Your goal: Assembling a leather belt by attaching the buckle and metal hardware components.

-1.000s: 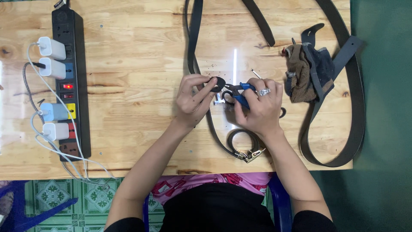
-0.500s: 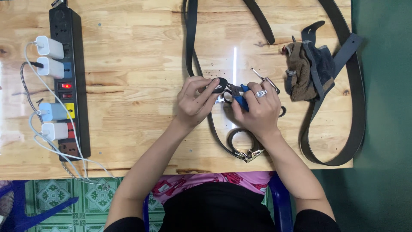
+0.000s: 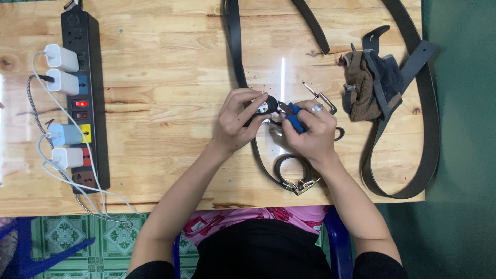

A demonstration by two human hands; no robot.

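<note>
At counter centre: left hand (image 3: 235, 120) pinching dark belt strap (image 3: 257, 111), strap end pointing 3 o'clock toward blue-handled pliers (image 3: 293, 118) clasped in right hand (image 3: 310, 135), touching.

Bare forearms; black short sleeves; silver ring on right hand (image 3: 310, 135); pink patterned garment at the lap.

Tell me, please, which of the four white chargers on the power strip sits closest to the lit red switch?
The second charger from the top, just above the red switch; the other three sit farther along the power strip.
</note>
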